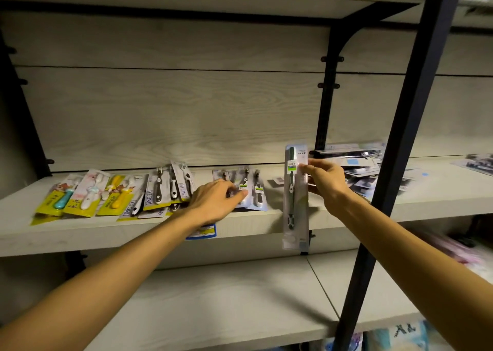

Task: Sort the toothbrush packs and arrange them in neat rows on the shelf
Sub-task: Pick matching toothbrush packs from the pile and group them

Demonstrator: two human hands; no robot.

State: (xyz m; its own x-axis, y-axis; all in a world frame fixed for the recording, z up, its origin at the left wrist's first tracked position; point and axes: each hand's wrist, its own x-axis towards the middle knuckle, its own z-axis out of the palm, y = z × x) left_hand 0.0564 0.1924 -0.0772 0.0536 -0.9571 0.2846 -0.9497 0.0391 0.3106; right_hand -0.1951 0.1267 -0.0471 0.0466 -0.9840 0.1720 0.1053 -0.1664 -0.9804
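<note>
With the pack (295, 196) pinched upright in the right hand (324, 181), it's best laid flat beside the matching row (244, 189) steadied under the flat, unclenched left hand (217, 200).

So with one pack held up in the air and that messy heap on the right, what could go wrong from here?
The right hand pinches the tall pack only at its edge, so it might slip and drop past the shelf front. The loose heap of packs on the right looks unstable and could slide if bumped. The left hand rests on the green-label packs, and could nudge that row crooked.
</note>
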